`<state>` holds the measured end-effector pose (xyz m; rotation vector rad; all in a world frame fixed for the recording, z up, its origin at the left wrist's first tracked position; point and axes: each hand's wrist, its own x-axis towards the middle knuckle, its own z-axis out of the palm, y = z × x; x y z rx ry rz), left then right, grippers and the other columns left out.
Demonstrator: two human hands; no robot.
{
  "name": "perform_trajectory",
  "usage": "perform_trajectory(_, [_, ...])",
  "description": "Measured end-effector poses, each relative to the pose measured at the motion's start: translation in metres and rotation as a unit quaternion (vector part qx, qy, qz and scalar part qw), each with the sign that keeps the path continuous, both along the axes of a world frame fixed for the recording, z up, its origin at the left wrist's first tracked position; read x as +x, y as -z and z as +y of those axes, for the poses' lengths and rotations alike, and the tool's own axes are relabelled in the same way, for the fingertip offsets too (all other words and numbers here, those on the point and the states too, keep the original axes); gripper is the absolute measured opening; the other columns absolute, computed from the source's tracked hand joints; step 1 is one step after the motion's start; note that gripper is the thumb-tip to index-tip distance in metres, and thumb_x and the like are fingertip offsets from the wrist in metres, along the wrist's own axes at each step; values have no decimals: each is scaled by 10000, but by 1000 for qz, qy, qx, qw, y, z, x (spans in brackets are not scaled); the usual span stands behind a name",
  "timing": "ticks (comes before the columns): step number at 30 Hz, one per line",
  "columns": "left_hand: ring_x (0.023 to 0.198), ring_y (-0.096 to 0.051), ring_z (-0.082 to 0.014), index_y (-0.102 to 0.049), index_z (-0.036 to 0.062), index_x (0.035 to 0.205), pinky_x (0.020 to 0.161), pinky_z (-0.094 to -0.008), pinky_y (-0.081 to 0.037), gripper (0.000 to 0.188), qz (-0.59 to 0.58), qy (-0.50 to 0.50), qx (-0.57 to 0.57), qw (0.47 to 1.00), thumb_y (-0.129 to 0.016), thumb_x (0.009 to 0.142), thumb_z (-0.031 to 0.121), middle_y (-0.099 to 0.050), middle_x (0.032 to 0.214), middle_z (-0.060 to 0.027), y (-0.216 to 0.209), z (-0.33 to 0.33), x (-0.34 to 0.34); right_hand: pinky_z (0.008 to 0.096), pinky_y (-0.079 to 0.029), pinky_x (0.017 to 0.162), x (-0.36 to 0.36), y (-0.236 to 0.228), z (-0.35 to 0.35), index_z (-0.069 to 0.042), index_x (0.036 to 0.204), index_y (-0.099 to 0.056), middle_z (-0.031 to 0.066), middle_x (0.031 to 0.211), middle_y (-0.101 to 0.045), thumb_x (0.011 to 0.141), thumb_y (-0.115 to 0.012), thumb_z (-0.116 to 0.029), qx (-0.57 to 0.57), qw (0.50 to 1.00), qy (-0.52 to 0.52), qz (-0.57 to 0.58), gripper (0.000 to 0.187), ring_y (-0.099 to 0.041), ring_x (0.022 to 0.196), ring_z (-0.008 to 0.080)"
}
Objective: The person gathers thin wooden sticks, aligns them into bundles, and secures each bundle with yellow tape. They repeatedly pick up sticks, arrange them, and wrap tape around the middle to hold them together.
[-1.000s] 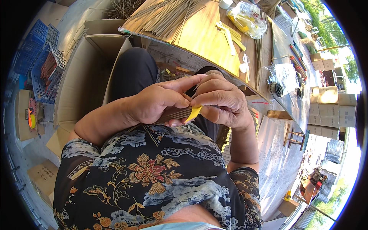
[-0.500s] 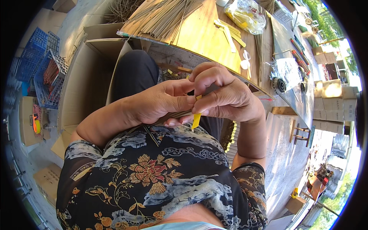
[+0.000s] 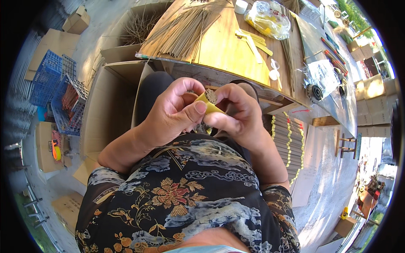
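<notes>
Just in front of my body I hold a bundle of thin brown sticks [image 3: 211, 96], which look like incense sticks; its round end faces up. A yellow paper strip [image 3: 204, 98] goes round the bundle just below that end. My left hand [image 3: 171, 111] is closed round the bundle, its thumb pressing on the strip. From the other side my right hand [image 3: 236, 111] pinches the strip's other part, thumb low and fingers curled behind the bundle. The lower part of the bundle is hidden by my hands.
On the wooden table [image 3: 219, 40] ahead lie loose sticks [image 3: 185, 31], yellow strips [image 3: 254, 44], a plastic bag [image 3: 268, 20] and a small white spoon [image 3: 274, 74]. Banded bundles [image 3: 287, 143] are stacked at right. At left stand an open cardboard box [image 3: 112, 97] and blue crates [image 3: 46, 80].
The bundle has tilted so its round end now shows. The yellow strip's end, hanging loose before, now lies round the bundle. Both hands have turned, and the right one has dropped lower.
</notes>
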<state>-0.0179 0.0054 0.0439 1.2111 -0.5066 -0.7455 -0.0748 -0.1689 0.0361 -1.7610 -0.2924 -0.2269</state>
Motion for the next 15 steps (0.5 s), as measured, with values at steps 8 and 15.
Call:
perform_trajectory(8, [552, -463, -71, -391, 45, 1045, 439, -166, -375, 288, -20, 69, -66, 995, -498, 894, 266, -519, 793, -71, 5, 4, 5, 294, -420, 541, 11, 15, 5, -37, 769, -542, 64, 674, -520, 762, -664, -140, -3, 987, -1, -160, 160, -514, 598, 202])
perform_trajectory(15, [551, -470, -77, -402, 44, 1003, 406, -167, -365, 282, 23, 100, -103, 989, -493, 893, 287, -507, 774, -76, 5, 0, 7, 314, -411, 533, 19, 16, -3, -39, 742, -539, 64, 658, -519, 738, -679, -123, -4, 970, -31, -241, 164, -514, 598, 232])
